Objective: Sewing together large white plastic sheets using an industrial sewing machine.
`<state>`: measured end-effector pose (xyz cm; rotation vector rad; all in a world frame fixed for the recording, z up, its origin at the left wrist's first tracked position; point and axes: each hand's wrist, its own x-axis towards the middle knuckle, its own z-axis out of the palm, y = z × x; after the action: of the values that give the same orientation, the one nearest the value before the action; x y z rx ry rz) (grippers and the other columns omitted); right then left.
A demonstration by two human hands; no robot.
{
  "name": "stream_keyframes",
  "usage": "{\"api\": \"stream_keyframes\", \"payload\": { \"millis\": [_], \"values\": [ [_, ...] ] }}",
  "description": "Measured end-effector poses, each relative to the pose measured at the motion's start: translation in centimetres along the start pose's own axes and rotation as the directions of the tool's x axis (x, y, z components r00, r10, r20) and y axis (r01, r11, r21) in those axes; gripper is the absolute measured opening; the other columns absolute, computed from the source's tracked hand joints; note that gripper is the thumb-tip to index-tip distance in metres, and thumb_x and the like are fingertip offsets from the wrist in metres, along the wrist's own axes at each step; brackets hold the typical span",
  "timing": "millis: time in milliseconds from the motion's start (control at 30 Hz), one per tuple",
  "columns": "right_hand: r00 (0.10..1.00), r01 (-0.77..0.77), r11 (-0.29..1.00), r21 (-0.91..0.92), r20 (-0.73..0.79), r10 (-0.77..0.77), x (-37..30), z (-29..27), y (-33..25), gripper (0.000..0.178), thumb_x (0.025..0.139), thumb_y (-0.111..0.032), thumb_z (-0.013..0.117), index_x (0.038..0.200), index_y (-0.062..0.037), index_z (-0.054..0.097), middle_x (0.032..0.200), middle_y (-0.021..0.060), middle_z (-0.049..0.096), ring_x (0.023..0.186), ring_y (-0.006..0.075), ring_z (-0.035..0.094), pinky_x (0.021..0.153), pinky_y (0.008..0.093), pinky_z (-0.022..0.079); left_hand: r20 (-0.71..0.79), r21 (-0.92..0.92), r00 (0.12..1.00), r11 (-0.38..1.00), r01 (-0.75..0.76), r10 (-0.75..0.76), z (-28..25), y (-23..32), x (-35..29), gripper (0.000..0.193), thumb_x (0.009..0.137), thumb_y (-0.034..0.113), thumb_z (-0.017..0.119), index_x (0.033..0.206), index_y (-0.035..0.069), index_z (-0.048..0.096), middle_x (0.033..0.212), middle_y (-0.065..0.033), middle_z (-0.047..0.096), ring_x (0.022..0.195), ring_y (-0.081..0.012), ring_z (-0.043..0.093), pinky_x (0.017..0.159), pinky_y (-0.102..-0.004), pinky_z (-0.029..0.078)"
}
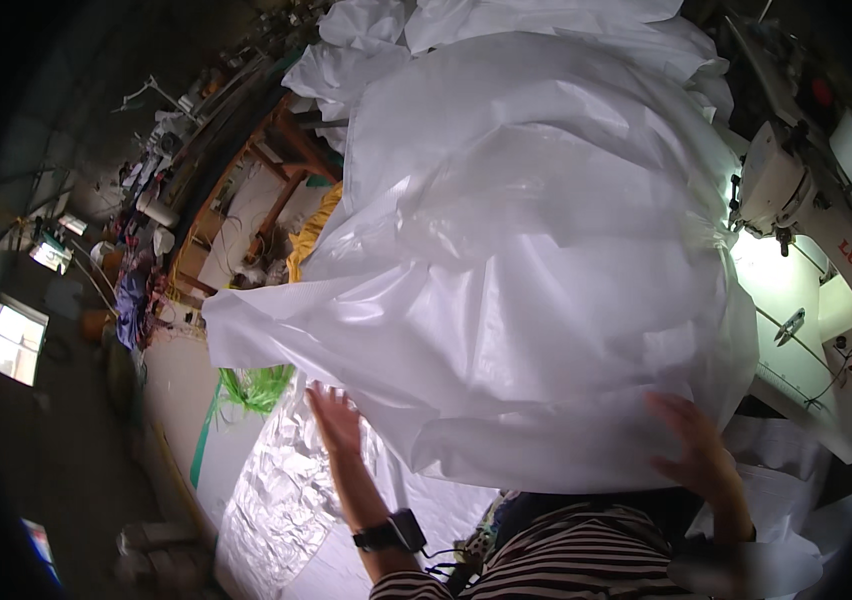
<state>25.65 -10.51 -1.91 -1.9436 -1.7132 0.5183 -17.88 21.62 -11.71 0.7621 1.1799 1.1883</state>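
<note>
A large white plastic-like sheet [506, 330] spreads in folds across the middle of the view, its near edge reaching my lap. My left hand [338, 425], with a black band on the wrist, is beside the sheet's lower left edge. Its fingers are stretched apart and hold nothing; whether they touch the sheet I cannot tell. Over the near right part of the sheet is my right hand [691, 445], fingers spread and slightly blurred by motion, with nothing gripped.
At the right stands a white sewing machine [816, 210] with a lit work area against the sheet. Crumpled silvery sheeting [286, 480] lies at lower left, near a green stringy bundle [258, 388]. Behind are a wooden frame [286, 185], yellow cloth [314, 232] and more bunched white sheeting [361, 40].
</note>
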Motion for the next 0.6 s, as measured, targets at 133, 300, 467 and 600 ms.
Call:
{"api": "stream_keyframes", "payload": {
  "millis": [133,300,467,600],
  "values": [
    [0.976,0.189,0.981,0.049,0.102,-0.193,7.2,5.7,0.2,0.071,0.08,-0.039,0.071,0.134,0.0007,0.047,0.129,0.0189,0.056,0.119,0.0347,0.053,0.099,0.0434,0.043,0.139,-0.046,0.983,0.991,0.128,-0.121,-1.5,-4.4,-2.9,0.093,0.089,0.075,0.038,0.156,0.019,0.005,0.162,-0.0118,0.006,0.147,-0.0365,0.012,0.111,-0.0612,0.018],
    [0.778,0.116,0.993,0.0,0.621,-0.091,10.6,10.3,0.2,0.044,0.082,-0.029,0.068,0.121,-0.0094,0.063,0.099,0.0068,0.07,0.08,0.0258,0.067,0.077,0.0402,0.049,-0.144,0.243,0.988,0.965,0.096,-0.061,0.9,-5.3,0.3,0.078,0.092,0.059,0.052,0.147,0.009,0.03,0.151,-0.0163,0.034,0.139,-0.0339,0.032,0.107,-0.0586,0.028],
    [0.75,0.643,0.756,-0.127,0.304,-0.587,5.3,6.7,-3.1,0.032,0.082,-0.016,0.061,0.113,-0.0184,0.069,0.07,-0.0025,0.062,0.056,0.0175,0.056,0.059,0.0344,0.042,-0.405,0.073,0.901,0.988,-0.135,0.153,1.3,-4.4,6.0,0.041,0.102,0.035,0.045,0.119,-0.002,0.052,0.108,-0.0166,0.061,0.09,-0.0286,0.063,0.073,-0.038,0.055],
    [0.841,0.461,0.887,0.035,0.302,-0.449,0.6,2.5,-5.6,0.034,0.084,-0.018,0.06,0.118,-0.0185,0.067,0.069,-0.003,0.059,0.056,0.018,0.054,0.06,0.0344,0.043,-0.389,0.232,0.835,0.919,-0.32,0.389,-1.8,-1.8,12.4,0.046,0.104,0.036,0.04,0.115,-0.006,0.054,0.107,-0.0178,0.062,0.088,-0.0258,0.063,0.074,-0.0356,0.054]
  ]
}}
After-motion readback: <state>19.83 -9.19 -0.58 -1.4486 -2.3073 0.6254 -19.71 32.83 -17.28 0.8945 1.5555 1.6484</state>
